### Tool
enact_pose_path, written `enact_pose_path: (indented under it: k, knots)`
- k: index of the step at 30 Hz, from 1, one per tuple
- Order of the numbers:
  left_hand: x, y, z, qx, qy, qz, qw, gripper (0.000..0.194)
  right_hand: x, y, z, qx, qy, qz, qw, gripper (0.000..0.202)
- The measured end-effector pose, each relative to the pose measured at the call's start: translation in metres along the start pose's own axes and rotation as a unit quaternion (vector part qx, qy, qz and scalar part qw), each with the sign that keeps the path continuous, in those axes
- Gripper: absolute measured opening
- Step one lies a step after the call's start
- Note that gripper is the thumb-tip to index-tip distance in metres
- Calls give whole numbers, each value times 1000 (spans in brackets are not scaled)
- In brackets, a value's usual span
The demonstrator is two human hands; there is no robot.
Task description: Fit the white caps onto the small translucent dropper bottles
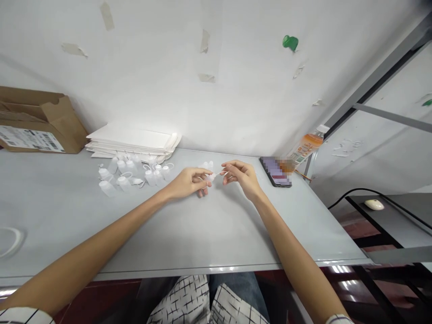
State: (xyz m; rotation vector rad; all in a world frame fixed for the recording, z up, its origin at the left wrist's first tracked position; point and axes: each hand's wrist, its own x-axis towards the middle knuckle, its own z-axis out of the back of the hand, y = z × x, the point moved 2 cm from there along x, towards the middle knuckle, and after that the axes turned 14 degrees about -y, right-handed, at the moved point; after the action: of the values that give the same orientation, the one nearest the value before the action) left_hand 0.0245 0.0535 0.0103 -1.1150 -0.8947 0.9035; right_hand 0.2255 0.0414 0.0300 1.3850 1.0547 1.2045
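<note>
Near the middle of the grey table, my left hand point(191, 182) pinches a small translucent white bottle point(211, 177) between thumb and fingers. To its right, my right hand point(240, 176) has its fingertips closed on the thin white strap that runs from the bottle's top. The strap's far end is hidden at my right fingertips. Just behind my left fingertips lie small clear-white pieces point(208, 164). Several similar small bottles point(124, 183) with looped caps stand or lean in a group to the left.
A stack of white envelopes point(135, 137) lies behind the bottles, with an open cardboard box point(40, 121) at the far left. A phone point(276, 173) and an orange drink bottle point(305, 146) are at the right. A white ring point(15, 243) lies near the left edge.
</note>
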Motion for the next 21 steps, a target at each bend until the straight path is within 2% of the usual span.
enact_pose_path:
  k: [3,5,9,12,15,18,21]
  knots:
    - [-1,-3,-2,-70,18,34,997,43,4,2,9,-13,-57,27,998,32]
    - [-2,-3,-3,-86,29,45,995,38,9,0,17,-65,-99,62,991,28]
    - [-3,1,-6,-83,39,70,993,35,17,-10,32,-245,-161,146,945,16]
    - [-2,7,-8,-68,36,92,993,30,20,-17,36,-373,-142,174,900,16]
    - [-2,9,-8,-41,40,101,993,25,18,-21,32,-449,-98,180,870,21]
    - [-3,9,-9,-32,46,108,993,22,15,-23,27,-482,-73,188,853,25]
    - [-4,9,-10,-67,42,127,989,18,15,-24,24,-485,-56,195,851,27]
